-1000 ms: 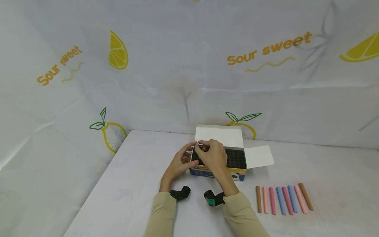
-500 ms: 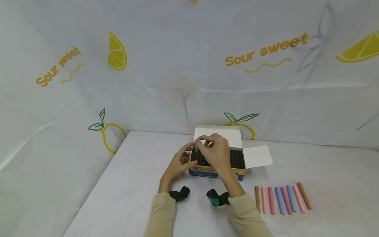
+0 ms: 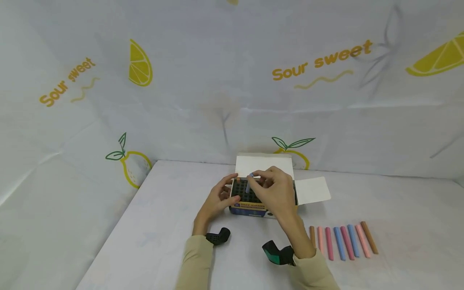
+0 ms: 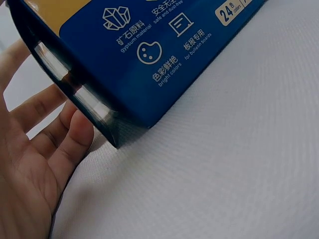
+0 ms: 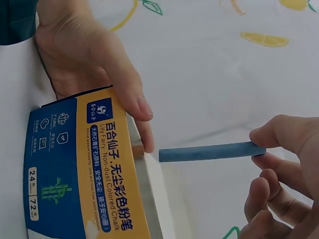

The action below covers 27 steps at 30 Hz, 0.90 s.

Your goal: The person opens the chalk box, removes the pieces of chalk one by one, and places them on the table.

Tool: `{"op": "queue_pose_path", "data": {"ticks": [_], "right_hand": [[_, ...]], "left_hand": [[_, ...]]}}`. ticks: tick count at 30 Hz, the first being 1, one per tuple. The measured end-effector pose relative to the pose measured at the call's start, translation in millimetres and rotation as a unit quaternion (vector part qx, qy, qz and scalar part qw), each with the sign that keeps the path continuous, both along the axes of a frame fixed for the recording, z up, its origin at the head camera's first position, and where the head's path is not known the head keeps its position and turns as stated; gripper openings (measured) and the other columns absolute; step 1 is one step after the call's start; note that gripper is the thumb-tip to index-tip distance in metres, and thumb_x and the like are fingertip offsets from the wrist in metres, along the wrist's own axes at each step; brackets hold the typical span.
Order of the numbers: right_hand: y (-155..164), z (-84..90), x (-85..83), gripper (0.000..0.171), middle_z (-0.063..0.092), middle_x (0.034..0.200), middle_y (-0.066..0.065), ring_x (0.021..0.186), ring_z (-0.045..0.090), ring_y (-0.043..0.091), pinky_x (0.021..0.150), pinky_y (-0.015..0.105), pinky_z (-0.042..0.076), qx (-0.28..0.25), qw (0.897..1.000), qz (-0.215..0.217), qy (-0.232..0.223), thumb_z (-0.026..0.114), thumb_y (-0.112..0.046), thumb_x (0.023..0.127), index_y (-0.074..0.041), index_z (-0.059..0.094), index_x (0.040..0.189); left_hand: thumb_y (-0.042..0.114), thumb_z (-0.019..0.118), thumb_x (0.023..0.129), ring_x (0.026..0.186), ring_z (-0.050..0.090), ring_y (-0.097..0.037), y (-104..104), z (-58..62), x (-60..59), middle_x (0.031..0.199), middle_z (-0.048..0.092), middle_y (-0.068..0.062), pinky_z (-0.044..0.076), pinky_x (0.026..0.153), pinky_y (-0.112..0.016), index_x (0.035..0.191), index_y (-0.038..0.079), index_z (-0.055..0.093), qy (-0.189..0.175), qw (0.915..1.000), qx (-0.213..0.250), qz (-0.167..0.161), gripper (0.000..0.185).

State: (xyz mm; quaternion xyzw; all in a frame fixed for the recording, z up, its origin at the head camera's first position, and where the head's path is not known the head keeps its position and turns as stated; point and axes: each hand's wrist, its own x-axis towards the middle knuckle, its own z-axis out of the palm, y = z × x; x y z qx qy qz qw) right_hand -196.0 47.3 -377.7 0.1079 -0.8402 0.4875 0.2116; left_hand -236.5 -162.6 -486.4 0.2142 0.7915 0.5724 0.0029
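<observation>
My right hand (image 3: 277,193) pinches a blue chalk stick (image 5: 209,152) near one end, between thumb and forefinger. In the head view the stick stands nearly upright over the left part of the open chalk box (image 3: 250,211); the right wrist view shows its free end apart from the box. My left hand (image 3: 219,197) holds the box's left end, thumb at the front rim and fingers round the side and back. Inside the box is a black insert (image 3: 239,189) with rows of holes. A brown chalk stick (image 5: 138,151) pokes up at the back left corner.
Several brown, pink, magenta and blue chalk sticks (image 3: 344,241) lie in a row on the white tabletop (image 3: 163,241), right of my right forearm. The box's white lid (image 3: 262,165) stands raised behind it, and a white side flap (image 3: 311,190) sticks out rightward.
My right hand has risen from the box's back left corner with the blue chalk stick and shifted right, uncovering the brown chalk there. My left hand stays on the box.
</observation>
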Motion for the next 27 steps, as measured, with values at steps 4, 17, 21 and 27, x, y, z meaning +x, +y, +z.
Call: {"op": "queue_pose_path", "data": {"ticks": [4,17,21,27], "right_hand": [[5.4,-0.2,7.7,0.009,0.060,0.071,0.006,0.055,0.046,0.007,0.053,0.023,0.039,-0.002,1.000,-0.003,0.008,0.083,-0.011,0.082,-0.005,0.083,0.088],[29.1,0.5,28.2,0.006,0.059,0.070,0.003,0.056,0.047,0.004,0.054,0.023,0.043,-0.006,0.999,0.002,0.032,0.083,-0.003,0.078,-0.005,0.082,0.083],[36.7,0.9,32.4,0.007,0.060,0.071,0.002,0.056,0.047,0.003,0.054,0.023,0.044,-0.004,0.999,-0.002,0.042,0.083,-0.001,0.077,-0.007,0.081,0.081],[45.6,2.9,36.5,0.009,0.062,0.073,0.001,0.058,0.048,0.001,0.054,0.022,0.042,-0.001,0.998,-0.006,0.055,0.083,0.000,0.077,-0.007,0.082,0.081]], "left_hand": [[0.042,0.073,0.092,0.091,0.052,-0.018,0.4,0.2,0.2,0.134,0.054,-0.020,0.050,0.077,-0.029,0.155,0.021,0.045,0.000,1.0000,0.001,0.003,0.072],[0.045,0.073,0.091,0.092,0.053,-0.018,-1.2,1.1,-0.3,0.137,0.054,-0.020,0.050,0.078,-0.028,0.155,0.021,0.044,0.009,0.9999,-0.003,0.005,0.074],[0.042,0.073,0.092,0.092,0.053,-0.019,-1.1,1.0,-0.2,0.138,0.053,-0.020,0.050,0.078,-0.029,0.155,0.021,0.044,0.006,1.0000,-0.007,0.002,0.073],[0.033,0.073,0.093,0.091,0.053,-0.020,0.1,1.7,0.9,0.138,0.053,-0.020,0.049,0.078,-0.030,0.155,0.021,0.044,0.004,1.0000,-0.005,0.000,0.070]]}}
